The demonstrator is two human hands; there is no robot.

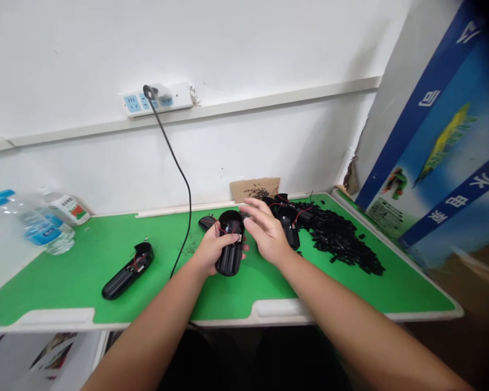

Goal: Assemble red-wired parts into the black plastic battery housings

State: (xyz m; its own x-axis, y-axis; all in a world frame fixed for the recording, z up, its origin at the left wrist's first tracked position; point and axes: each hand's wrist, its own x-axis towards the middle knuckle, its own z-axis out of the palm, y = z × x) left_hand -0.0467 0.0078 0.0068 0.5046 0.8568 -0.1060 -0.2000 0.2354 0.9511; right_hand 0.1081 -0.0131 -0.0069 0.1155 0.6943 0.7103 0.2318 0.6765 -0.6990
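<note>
In my left hand (pixel 214 247) is a black plastic housing (pixel 229 260), rounded at the top, with thin red wires and a small pale part inside. My left thumb lies across its front and the fingers wrap behind. My right hand (pixel 267 231) is just right of it, fingers apart and nothing visible in them; whether its fingertips touch the housing I cannot tell. Behind my left hand lies another black piece (pixel 207 221). Beyond my right hand sit more wired black housings (pixel 290 231), and a similar housing (pixel 128 270) lies on the left of the table.
A heap of small black parts (pixel 340 236) covers the right of the green table (pixel 171 298). Cardboard with tiny dark bits (pixel 255 190) stands at the wall. A black cable (pixel 183 174) hangs from the power strip (pixel 158 99). Plastic bottles (pixel 44 231) are at left, a large printed box (pixel 436 125) at right.
</note>
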